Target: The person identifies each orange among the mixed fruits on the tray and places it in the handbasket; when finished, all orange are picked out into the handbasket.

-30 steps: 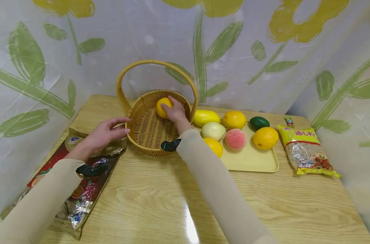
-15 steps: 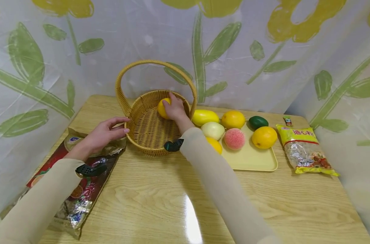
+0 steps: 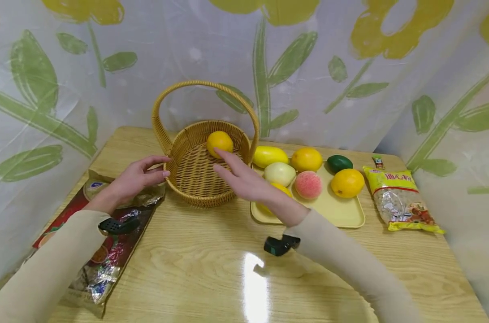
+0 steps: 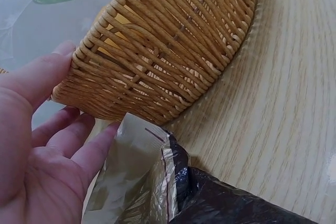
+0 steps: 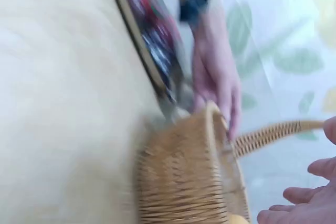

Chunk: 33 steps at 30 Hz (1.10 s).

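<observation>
An orange (image 3: pixel 220 143) lies in the round wicker basket (image 3: pixel 201 197), near its back right wall. My right hand (image 3: pixel 248 179) hovers over the basket's right rim with fingers extended and nothing in its grasp. Its fingertips overlap the orange's lower edge in the head view, but I cannot tell whether they touch. My left hand (image 3: pixel 141 177) rests its thumb and fingertips against the basket's left side. In the left wrist view its thumb (image 4: pixel 44 74) lies at the rim, with the other fingers loosely spread below. The right wrist view is blurred.
Right of the basket, a yellow tray (image 3: pixel 329 217) holds several fruits, among them a peach (image 3: pixel 308 185) and a dark green fruit (image 3: pixel 339 164). Bags lie at the left (image 3: pixel 101 242) and right (image 3: pixel 403 199); a small packet (image 3: pixel 378 162) is behind the right bag. A flowered curtain (image 3: pixel 196 40) hangs behind.
My right hand has let go of the orange and drawn back toward the right and front, leaving it in the basket. The left hand stays at the basket's side.
</observation>
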Tool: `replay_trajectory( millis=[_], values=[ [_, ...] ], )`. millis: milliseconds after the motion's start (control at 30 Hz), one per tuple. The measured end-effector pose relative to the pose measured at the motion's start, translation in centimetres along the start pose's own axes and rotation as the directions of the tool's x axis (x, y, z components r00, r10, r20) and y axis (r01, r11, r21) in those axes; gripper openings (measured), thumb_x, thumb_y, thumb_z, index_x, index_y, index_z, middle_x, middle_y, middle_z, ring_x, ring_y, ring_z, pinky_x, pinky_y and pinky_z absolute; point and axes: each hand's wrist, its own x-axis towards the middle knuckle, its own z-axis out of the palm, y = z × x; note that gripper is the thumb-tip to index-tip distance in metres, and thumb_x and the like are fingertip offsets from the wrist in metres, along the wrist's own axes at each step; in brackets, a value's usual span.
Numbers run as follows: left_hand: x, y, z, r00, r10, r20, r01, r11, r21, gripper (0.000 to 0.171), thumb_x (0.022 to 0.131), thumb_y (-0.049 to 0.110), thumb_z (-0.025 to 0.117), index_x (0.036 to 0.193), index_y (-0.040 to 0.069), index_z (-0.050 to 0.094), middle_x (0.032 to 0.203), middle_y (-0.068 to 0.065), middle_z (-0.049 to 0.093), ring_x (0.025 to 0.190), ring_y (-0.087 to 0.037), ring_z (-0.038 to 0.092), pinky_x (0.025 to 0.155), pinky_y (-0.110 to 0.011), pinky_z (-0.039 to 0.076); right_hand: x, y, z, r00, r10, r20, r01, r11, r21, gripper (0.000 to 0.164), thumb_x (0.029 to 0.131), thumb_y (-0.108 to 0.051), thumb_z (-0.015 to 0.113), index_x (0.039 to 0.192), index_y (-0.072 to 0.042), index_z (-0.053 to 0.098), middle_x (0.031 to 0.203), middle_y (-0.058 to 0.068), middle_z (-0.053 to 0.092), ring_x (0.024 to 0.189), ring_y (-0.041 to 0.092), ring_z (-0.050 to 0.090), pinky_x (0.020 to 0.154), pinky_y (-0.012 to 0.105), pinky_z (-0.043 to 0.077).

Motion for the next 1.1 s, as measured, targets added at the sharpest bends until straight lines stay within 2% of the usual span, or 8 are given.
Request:
replay_trajectory(
  millis=[167,300,400,600,667,867,967,1100],
  values=[
    [0.0,0.0,0.0,1.000,-0.004,-0.004,0.004,1.000,0.001,0.058,0.091,0.036,0.056,0.140,0.014,0.035,0.148,-0.006,0.028,0.134,-0.023,0.032,0.085,-0.021,0.047,-7.1,1.5,0.2,1.000,0.029,-0.004,-0.029,0.998,0.052,0.055,0.097,-0.048,0.034,0.147,-0.028,0.018,0.152,-0.007,0.019,0.137,0.012,0.022,0.111,0.039,0.024],
    [-0.2,-0.1,0.0,1.000,-0.006,-0.013,0.006,1.000,0.005,0.057,0.091,0.035,0.056,0.140,0.014,0.035,0.146,-0.008,0.031,0.116,-0.006,0.050,0.086,-0.025,0.048,-11.5,3.3,-0.3,0.991,0.124,-0.042,-0.117,0.983,0.145,0.054,0.096,-0.048,0.038,0.145,-0.033,0.020,0.150,-0.011,0.020,0.138,0.013,0.023,0.110,0.042,0.027],
    [-0.3,-0.2,-0.1,1.000,0.003,-0.020,-0.003,1.000,-0.002,0.056,0.092,0.033,0.056,0.139,0.013,0.035,0.146,-0.008,0.031,0.104,0.005,0.054,0.086,-0.025,0.049,-14.0,4.7,-0.9,0.981,0.178,-0.082,-0.160,0.969,0.190,0.054,0.096,-0.046,0.041,0.144,-0.034,0.020,0.150,-0.011,0.022,0.139,0.015,0.022,0.110,0.044,0.026],
    [-0.1,-0.5,-0.3,1.000,0.024,-0.021,-0.024,1.000,-0.016,0.055,0.092,0.031,0.055,0.139,0.012,0.035,0.147,-0.008,0.029,0.104,0.006,0.054,0.085,-0.024,0.049,-17.7,8.3,-2.6,0.946,0.259,-0.196,-0.208,0.947,0.246,0.054,0.097,-0.041,0.041,0.146,-0.029,0.021,0.151,-0.004,0.024,0.138,0.021,0.026,0.107,0.047,0.030],
    [-0.1,-0.5,-0.3,0.999,0.024,-0.021,-0.024,1.000,-0.017,0.055,0.092,0.031,0.055,0.139,0.011,0.035,0.146,-0.009,0.029,0.104,0.006,0.053,0.085,-0.024,0.049,-18.6,9.3,-3.5,0.927,0.278,-0.251,-0.206,0.938,0.279,0.053,0.098,-0.039,0.040,0.146,-0.027,0.022,0.150,0.000,0.026,0.136,0.024,0.029,0.105,0.040,0.035],
    [0.0,-0.4,-0.1,0.999,0.029,-0.016,-0.030,0.999,-0.038,0.054,0.093,0.028,0.055,0.139,0.009,0.034,0.145,-0.010,0.030,0.103,0.007,0.054,0.084,-0.023,0.050,-20.6,10.8,-6.5,0.870,0.353,-0.344,-0.124,0.832,0.541,0.059,0.098,-0.037,0.038,0.148,-0.015,0.014,0.149,0.012,0.021,0.138,0.031,0.021,0.102,0.019,0.036],
    [0.1,-0.4,-0.1,1.000,0.029,-0.011,-0.030,0.999,-0.042,0.055,0.093,0.028,0.055,0.140,0.009,0.033,0.145,-0.010,0.028,0.103,0.007,0.054,0.083,-0.022,0.050,-21.1,11.7,-7.7,0.830,0.415,-0.373,-0.102,0.770,0.630,0.064,0.097,-0.038,0.040,0.149,-0.016,0.009,0.151,0.014,0.012,0.139,0.032,0.014,0.110,0.029,0.027],
    [0.4,-0.4,0.1,1.000,0.025,0.002,-0.025,0.999,-0.036,0.056,0.093,0.029,0.055,0.140,0.009,0.033,0.146,-0.010,0.027,0.103,0.008,0.053,0.084,-0.022,0.050,-21.3,13.1,-8.9,0.780,0.497,-0.381,-0.134,0.727,0.673,0.070,0.096,-0.041,0.042,0.149,-0.019,0.003,0.155,0.010,0.000,0.141,0.030,0.005,0.114,0.042,0.012]
  ],
)
